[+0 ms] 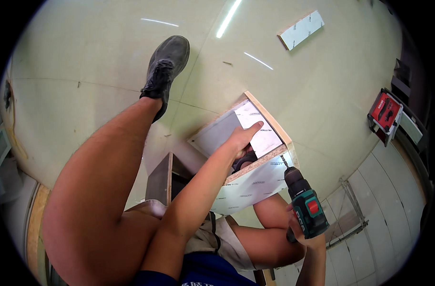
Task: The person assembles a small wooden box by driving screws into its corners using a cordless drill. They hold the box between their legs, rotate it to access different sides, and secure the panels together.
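Note:
My right hand (297,223) is closed round the handle of a green and black cordless drill (309,209) with a red patch. Its thin bit (285,161) points up at the near right corner of an open chipboard box (250,186) covered in printed white film. Whether the bit touches the box cannot be told. Inside the box's opening, my left hand (243,138) grips a white film-covered board (260,127), thumb on its face and fingers mostly hidden behind it. That board lies along the box's far right wall.
A dark-sided wooden box (161,178) stands left of the first. A loose white board (302,30) lies on the glossy floor (107,62) at the far right. My shoe (167,64) rests ahead. A red case (386,112) and a metal frame (353,205) are at right.

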